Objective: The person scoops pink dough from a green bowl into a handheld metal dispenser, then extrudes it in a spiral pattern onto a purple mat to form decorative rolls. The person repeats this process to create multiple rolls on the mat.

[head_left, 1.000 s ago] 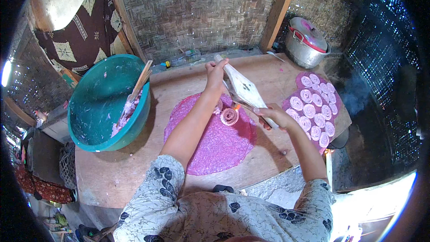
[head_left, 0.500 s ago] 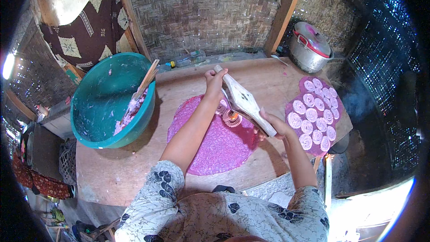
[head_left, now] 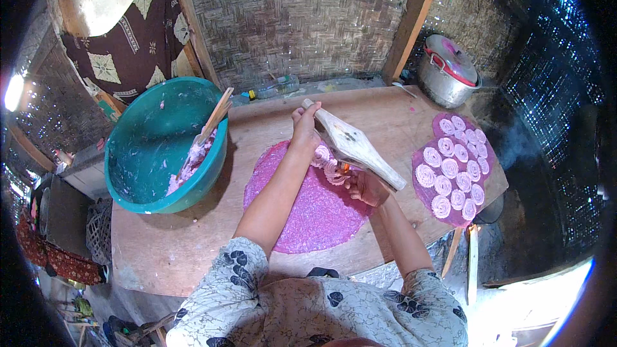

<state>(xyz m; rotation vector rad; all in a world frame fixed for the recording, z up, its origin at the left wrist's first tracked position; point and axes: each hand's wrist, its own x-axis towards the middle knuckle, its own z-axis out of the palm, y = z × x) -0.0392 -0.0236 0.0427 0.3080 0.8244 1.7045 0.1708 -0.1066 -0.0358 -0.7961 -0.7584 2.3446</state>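
Note:
A diamond-shaped wooden press slants over a round pink mat. My left hand is closed around the press's far-left handle. Under its near-right end is my right hand, off the handle there, its fingers apart beside the dough. Between the press and the mat, a small orange part shows, mostly covered by the wood. Pale pink dough swirls lie on the mat's far side, just left of my right fingers. The press hides part of this area.
A teal basin at the left holds pink dough and wooden sticks. At the right, a pink mat carries several dough spirals. A lidded metal pot and a plastic bottle stand farther back around the wooden table.
My right hand has let go of the press's near-right handle and moved left beneath it, beside the dough. My left hand keeps its hold on the other handle.

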